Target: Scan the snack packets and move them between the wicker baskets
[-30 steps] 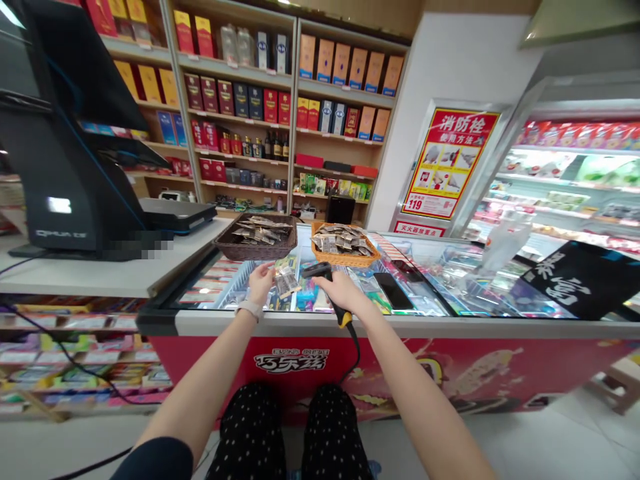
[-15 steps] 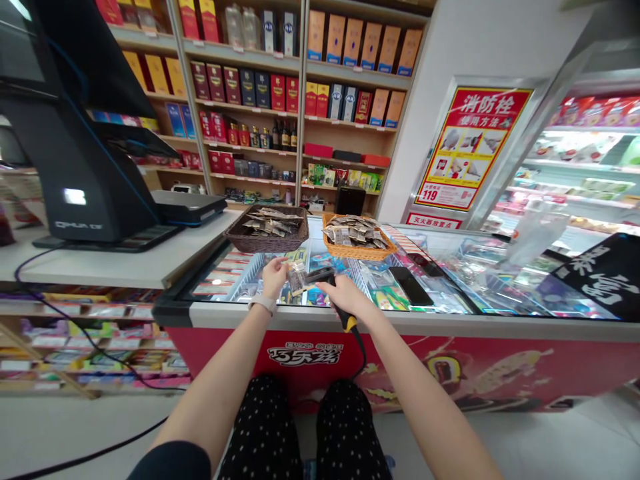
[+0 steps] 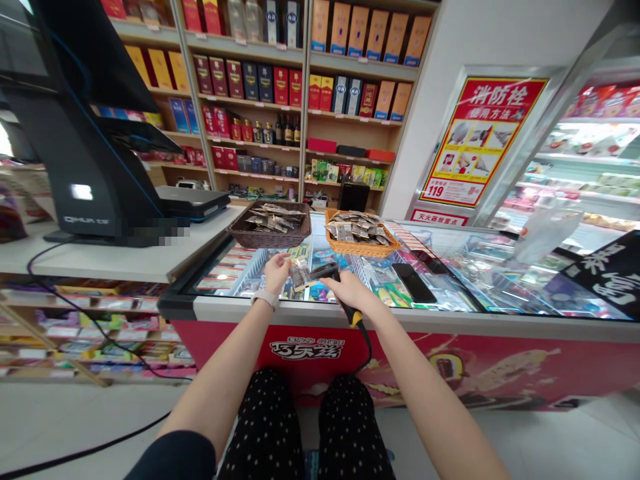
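My left hand [image 3: 277, 272] pinches the edge of a small clear packet [image 3: 300, 275] over the glass freezer top; its contents are too small to name. My right hand [image 3: 351, 291] is wrapped round the handle of a black and yellow barcode scanner [image 3: 325, 270], whose head points left at the packet, close to it. A cable hangs from the scanner's handle. Beyond my hands stand a dark brown wicker basket [image 3: 250, 239] and an orange wicker basket [image 3: 363, 248], each holding several similar packets.
A black phone [image 3: 414, 283] lies on the freezer top [image 3: 465, 293], right of my hands. On the left, a point-of-sale machine [image 3: 95, 193] stands on a white counter [image 3: 125, 261]. A clear plastic bag [image 3: 547, 230] and a black sign [image 3: 607, 280] are at the far right.
The view has shifted slightly. My left hand still holds the packet and my right hand the scanner, in nearly the same positions relative to each other.
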`<state>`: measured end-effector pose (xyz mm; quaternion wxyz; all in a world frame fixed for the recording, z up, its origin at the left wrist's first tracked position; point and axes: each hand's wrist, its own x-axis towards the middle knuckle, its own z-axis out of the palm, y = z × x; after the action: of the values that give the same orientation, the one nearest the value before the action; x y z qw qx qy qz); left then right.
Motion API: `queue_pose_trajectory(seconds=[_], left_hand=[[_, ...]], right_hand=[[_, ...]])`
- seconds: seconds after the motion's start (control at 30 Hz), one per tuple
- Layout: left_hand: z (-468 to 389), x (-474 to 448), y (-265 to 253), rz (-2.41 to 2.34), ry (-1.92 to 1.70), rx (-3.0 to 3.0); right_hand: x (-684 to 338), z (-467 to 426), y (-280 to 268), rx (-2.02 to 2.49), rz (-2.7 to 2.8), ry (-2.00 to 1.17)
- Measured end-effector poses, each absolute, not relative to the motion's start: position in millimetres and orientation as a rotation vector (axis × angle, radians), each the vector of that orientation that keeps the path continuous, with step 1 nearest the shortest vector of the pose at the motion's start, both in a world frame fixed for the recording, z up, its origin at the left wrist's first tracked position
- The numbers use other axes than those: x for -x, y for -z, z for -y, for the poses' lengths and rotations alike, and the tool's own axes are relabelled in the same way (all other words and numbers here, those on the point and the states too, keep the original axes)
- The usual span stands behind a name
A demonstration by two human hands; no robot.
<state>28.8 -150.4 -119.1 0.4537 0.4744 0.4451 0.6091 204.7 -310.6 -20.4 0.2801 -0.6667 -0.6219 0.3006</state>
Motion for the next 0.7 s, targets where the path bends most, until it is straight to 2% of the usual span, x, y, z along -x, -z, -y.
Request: queue_pose_trajectory(seconds=[0.7], left_hand=[[148, -30, 123, -1.093, -1.516, -1.222]], right_hand=[[-200, 327, 49, 1.704, 1.697, -0.736]])
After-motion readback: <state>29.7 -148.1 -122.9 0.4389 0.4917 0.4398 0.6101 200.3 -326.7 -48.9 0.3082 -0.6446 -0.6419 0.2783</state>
